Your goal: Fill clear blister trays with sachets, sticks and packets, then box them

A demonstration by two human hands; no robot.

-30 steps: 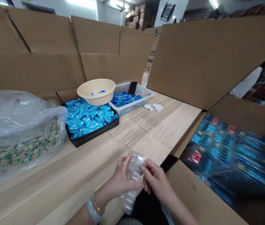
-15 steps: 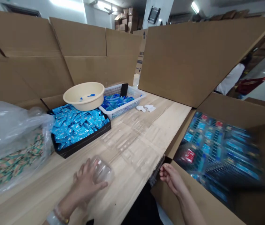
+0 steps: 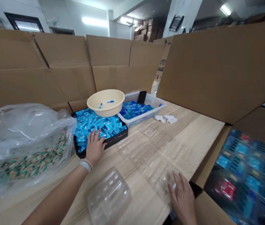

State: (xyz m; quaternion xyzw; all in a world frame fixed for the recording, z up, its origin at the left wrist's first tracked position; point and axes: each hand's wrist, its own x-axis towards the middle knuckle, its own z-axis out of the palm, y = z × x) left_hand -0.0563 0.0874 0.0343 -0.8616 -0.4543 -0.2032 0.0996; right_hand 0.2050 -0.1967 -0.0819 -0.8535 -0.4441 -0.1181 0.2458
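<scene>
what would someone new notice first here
The bright blue sachets piled in a black tray stand out first, mid-table, with a cream plastic basin beside them. At lower right, an open cardboard carton shows blurred blue and red packs. The left hand rests at the tray's edge, while the right hand lies on a clear plastic blister tray.
</scene>
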